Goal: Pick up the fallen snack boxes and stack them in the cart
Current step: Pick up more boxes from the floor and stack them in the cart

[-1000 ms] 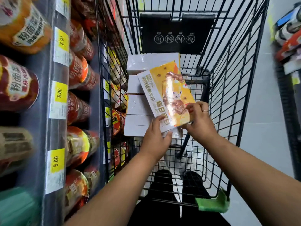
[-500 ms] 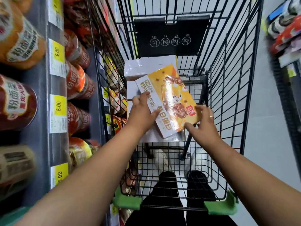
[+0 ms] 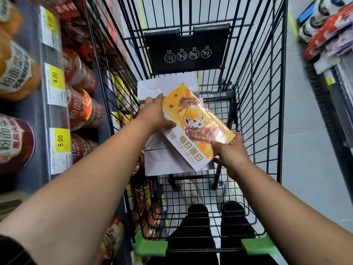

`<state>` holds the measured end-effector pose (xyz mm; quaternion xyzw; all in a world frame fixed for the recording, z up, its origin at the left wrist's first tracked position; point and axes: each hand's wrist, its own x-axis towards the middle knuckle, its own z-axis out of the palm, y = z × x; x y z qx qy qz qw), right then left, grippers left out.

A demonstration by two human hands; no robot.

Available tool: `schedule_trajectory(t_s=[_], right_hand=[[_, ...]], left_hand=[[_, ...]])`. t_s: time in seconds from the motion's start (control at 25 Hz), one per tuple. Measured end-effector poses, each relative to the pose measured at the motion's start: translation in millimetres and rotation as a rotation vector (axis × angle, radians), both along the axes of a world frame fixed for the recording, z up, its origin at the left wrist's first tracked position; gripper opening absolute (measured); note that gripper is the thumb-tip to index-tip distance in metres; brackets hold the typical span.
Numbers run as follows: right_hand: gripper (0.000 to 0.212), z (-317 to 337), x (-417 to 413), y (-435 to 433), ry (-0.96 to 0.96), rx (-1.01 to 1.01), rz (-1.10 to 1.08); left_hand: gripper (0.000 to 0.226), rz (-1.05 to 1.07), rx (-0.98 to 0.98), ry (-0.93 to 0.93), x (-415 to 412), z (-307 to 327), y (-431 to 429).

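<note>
Holding the yellow snack box (image 3: 198, 129) askew over the white boxes (image 3: 162, 161) stacked in the cart (image 3: 267, 92); I take it at opposite ends, presumably to square it onto the stack. Left grip (image 3: 154, 113) curls round its far left edge; right grip (image 3: 229, 152) pinches its near right corner, thumb on top.

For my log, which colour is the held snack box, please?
Snack box: mainly yellow-orange, head view.

Yellow snack box (image 3: 198, 129): glossy printed card, wrap catching glare. White boxes (image 3: 162, 161): showing matt card. Cart (image 3: 257, 104): black coated metal wire; green corner bumpers (image 3: 150, 247) looking smooth plastic.
</note>
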<state>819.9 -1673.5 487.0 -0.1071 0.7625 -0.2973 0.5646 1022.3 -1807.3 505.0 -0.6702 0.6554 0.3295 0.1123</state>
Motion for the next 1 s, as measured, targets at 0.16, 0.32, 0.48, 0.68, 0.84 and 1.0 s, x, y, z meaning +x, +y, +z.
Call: schedule_trajectory(t_s=[0.16,0.32,0.48,0.68,0.84,1.0], right_hand=[[0.056,14.2,4.5,-19.6,0.169,-0.116,0.076],[0.062,29.1,6.4,-68.5,0.410,-0.235,0.255],[0.064,39.3,10.2,-126.6,0.490,-0.342,0.459],[0.059,39.3,14.1,-182.3,0.573,-0.436,0.643],[0.052,31.2,10.6,-210.9,0.634,-0.530,0.713],[0.049,18.6,11.0,-220.9,0.661,-0.580,0.727]], left_hand=[[0.093,0.107,-0.044,0.063,17.1,3.2,7.7],[0.088,0.266,-0.090,0.135,25.1,12.7,5.0],[0.092,0.416,-0.110,0.282,37.7,13.1,-16.2],[0.087,0.577,-0.146,0.442,45.4,6.4,-49.6],[0.079,0.616,-0.149,0.426,41.4,-11.4,-67.6],[0.078,0.699,-0.161,0.454,39.6,-27.9,-77.2]])
